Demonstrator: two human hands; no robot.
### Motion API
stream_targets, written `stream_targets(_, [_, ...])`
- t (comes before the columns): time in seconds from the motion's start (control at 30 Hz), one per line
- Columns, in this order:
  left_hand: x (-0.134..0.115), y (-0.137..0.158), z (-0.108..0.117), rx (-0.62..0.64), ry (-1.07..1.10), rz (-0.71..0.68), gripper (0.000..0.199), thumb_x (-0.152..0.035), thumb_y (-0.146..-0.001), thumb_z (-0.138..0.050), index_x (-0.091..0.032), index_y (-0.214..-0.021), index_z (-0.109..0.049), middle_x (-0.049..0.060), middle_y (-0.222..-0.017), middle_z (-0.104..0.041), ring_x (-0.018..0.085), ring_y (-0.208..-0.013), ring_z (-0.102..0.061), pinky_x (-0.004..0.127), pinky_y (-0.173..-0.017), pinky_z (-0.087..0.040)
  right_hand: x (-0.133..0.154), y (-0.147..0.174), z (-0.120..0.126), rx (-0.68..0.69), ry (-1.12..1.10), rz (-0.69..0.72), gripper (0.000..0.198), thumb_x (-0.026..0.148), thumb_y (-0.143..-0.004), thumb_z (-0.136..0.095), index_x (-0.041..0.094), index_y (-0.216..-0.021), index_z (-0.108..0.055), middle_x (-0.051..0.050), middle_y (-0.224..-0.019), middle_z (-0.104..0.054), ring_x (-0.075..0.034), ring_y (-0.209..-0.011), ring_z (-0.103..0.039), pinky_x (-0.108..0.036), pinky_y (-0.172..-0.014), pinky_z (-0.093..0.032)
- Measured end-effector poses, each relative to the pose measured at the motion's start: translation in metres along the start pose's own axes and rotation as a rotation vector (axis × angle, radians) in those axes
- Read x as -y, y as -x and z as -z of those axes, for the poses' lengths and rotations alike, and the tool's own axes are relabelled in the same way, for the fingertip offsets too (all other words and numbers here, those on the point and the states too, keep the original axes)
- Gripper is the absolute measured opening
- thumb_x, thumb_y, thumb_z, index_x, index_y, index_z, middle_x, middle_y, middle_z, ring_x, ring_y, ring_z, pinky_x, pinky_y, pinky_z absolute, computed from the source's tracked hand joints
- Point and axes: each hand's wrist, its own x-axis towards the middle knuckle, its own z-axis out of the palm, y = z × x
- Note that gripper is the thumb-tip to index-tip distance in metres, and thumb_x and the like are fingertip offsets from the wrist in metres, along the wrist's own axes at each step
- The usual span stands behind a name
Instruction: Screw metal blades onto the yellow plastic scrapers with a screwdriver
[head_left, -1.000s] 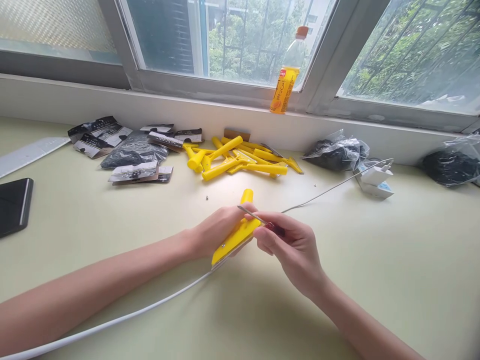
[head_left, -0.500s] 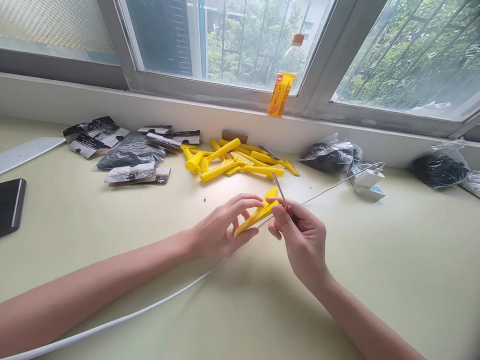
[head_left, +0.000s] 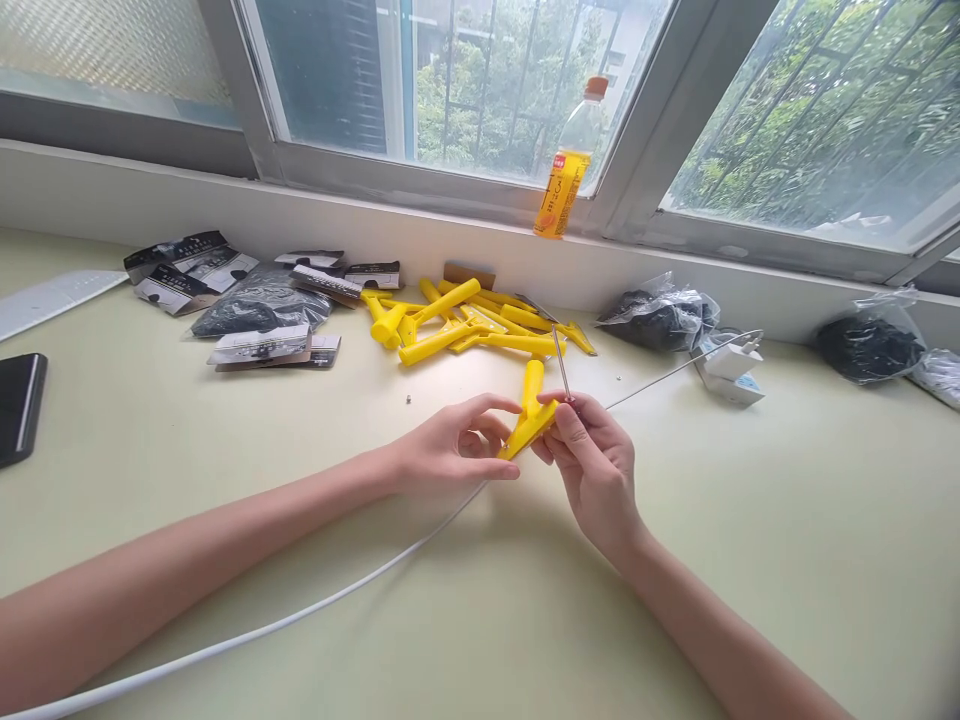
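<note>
A yellow plastic scraper [head_left: 531, 425] with a round handle and a wide flat head is held between my hands above the table. My left hand [head_left: 457, 445] curves around the head's lower left end, thumb below and fingers behind. A small screw-like spot shows near that end. My right hand [head_left: 596, 455] grips a screwdriver [head_left: 561, 362], its metal shaft pointing up and its handle mostly hidden in the palm. Fingers of that same hand also touch the scraper's right end. Behind lies a pile of similar yellow scrapers [head_left: 450, 325].
A white cable [head_left: 300, 620] crosses the table beneath my hands toward a white charger [head_left: 731, 365]. Small screws [head_left: 409, 399] lie loose. Bags of dark contents [head_left: 660, 315], black-and-white packaging [head_left: 259, 345], a phone [head_left: 19, 405] and a drink bottle [head_left: 566, 180] surround the work area.
The scraper has turned so its handle points more upright and its face shows more. My right hand has moved slightly left and down, closer against it. The left fingers have shifted along its end.
</note>
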Motion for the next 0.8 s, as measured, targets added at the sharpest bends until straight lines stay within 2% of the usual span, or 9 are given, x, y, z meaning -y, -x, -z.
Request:
stream_targets(0.13, [0.001,0.002,0.001,0.005,0.034,0.017,0.062,-0.038,-0.09,-0.074,-0.018,-0.142,-0.047,0.008,-0.099,-0.069,0.017,-0.084,-0.066,0.032,-0.078,-0.055,-0.002,0.0,-0.001,0.009,0.03,0.004,0.029,0.042,-0.095,-0.067,0.017,-0.109,-0.068,-0.001,-0.083,-0.056,-0.007,-0.064,-0.051,-0.024,-0.063,-0.044])
stream_targets(0.3, [0.0,0.002,0.003,-0.005,0.043,0.015,0.061,-0.036,-0.091,-0.073,-0.018,-0.143,-0.046,0.008,-0.098,-0.068,0.017,-0.086,-0.064,0.032,-0.079,-0.054,-0.001,-0.002,-0.001,-0.001,0.152,0.007,0.038,0.045,-0.092,-0.07,0.018,-0.118,-0.069,0.001,-0.076,-0.049,-0.006,-0.063,-0.05,-0.023,-0.061,-0.043])
stream_targets(0.37, [0.0,0.001,0.004,-0.01,0.065,0.017,0.059,-0.035,-0.092,-0.073,-0.017,-0.142,-0.047,0.009,-0.098,-0.069,0.017,-0.088,-0.065,0.032,-0.081,-0.054,0.0,-0.004,0.0,-0.009,0.196,-0.004,0.041,0.048,-0.09,-0.072,0.016,-0.117,-0.069,0.001,-0.077,-0.051,-0.006,-0.061,-0.048,-0.023,-0.06,-0.042])
stream_targets(0.53, [0.001,-0.002,0.008,-0.008,0.164,0.001,0.058,-0.037,-0.097,-0.066,-0.017,-0.145,-0.041,0.015,-0.103,-0.072,0.018,-0.087,-0.065,0.029,-0.071,-0.053,-0.002,-0.006,0.005,-0.021,0.272,-0.008,0.041,0.051,-0.089,-0.072,0.015,-0.11,-0.069,0.0,-0.077,-0.053,-0.006,-0.061,-0.045,-0.022,-0.058,-0.041])
stream_targets(0.8, [0.004,-0.005,0.016,0.026,0.254,0.007,0.052,-0.039,-0.099,-0.064,-0.017,-0.142,-0.044,0.017,-0.107,-0.074,0.024,-0.095,-0.071,0.032,-0.075,-0.055,-0.011,-0.008,0.004,0.0,0.431,-0.018,0.046,0.055,-0.088,-0.07,0.014,-0.109,-0.066,0.0,-0.074,-0.056,-0.006,-0.061,-0.041,-0.02,-0.055,-0.034])
